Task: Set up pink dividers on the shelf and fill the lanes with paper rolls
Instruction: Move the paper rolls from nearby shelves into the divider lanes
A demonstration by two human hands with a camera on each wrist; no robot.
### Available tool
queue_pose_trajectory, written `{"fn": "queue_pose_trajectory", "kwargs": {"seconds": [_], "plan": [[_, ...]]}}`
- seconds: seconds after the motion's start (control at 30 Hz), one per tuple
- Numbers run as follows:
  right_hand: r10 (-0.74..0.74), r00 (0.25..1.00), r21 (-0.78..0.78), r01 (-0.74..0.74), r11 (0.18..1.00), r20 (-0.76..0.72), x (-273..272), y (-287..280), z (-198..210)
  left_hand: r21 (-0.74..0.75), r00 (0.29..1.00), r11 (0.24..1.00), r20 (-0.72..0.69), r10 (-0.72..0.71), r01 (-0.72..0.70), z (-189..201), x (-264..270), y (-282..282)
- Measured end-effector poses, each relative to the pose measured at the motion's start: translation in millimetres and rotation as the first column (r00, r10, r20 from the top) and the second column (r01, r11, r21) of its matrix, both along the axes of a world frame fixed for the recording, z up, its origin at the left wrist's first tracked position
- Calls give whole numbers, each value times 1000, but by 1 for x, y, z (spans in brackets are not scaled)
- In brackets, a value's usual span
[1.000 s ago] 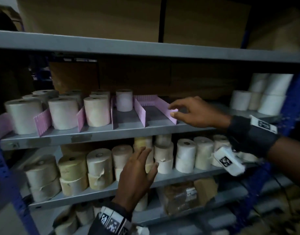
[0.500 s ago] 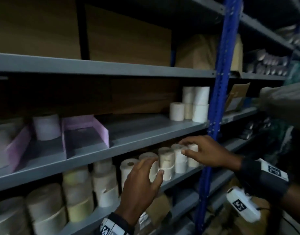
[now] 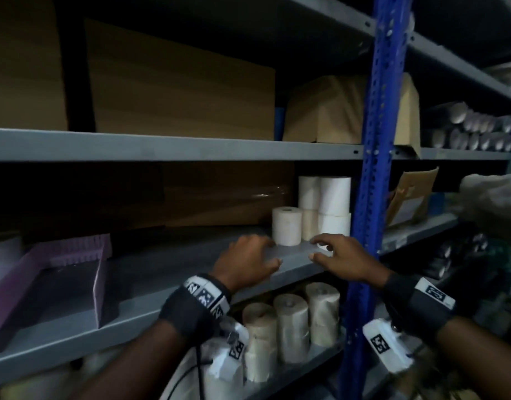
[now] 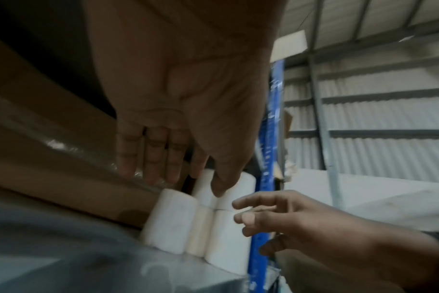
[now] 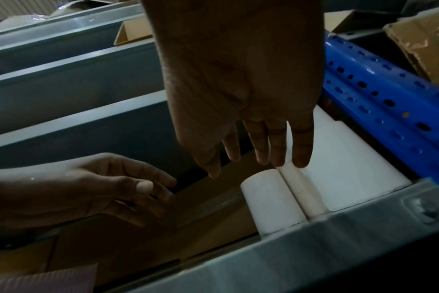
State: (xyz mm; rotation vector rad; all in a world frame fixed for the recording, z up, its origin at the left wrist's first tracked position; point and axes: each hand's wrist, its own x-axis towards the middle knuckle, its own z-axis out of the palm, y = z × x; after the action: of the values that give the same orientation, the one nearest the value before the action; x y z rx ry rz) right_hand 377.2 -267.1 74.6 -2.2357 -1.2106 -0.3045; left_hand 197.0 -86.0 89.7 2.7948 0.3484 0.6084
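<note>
White paper rolls (image 3: pixel 323 210) stand upright on the grey shelf (image 3: pixel 167 272), clustered at its right end against the blue upright: one single roll in front, the others stacked two high behind. Well to their left, pink dividers (image 3: pixel 99 280) stand on edge, walling one bare lane.

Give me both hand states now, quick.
Left hand: open, holding nothing, near the white paper rolls.
Right hand: open, holding nothing.

The left hand (image 3: pixel 246 262) hides the foot of the single white roll (image 3: pixel 286 225) (its fingertips blur there). At nine o'clock, the pink divider (image 3: pixel 16 287) runs off the edge.
</note>
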Motion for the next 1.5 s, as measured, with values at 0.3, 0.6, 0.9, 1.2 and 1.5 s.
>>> {"fn": "queue_pose_trajectory", "kwargs": {"seconds": [0.3,0.6,0.9,1.2,1.5], "plan": [[-50,999,-20,50,999,-17,68,70,18,-246,991,968,-110,-78,49,23,116,74],[-120,993,-160,120,980,10,121,127,40,-568,939,800,-130,-319,193,-1,211,144],[-145,989,-353,149,924,39,134,151,45,-679,879,722,-255,-403,134,-7,255,164],[26,999,-150,-29,988,-22,104,117,45,-651,841,713,-210,-498,260,11,218,141],[325,922,188,-288,939,-209,18,22,63,-542,864,703,96,-494,461,35,93,52]]}}
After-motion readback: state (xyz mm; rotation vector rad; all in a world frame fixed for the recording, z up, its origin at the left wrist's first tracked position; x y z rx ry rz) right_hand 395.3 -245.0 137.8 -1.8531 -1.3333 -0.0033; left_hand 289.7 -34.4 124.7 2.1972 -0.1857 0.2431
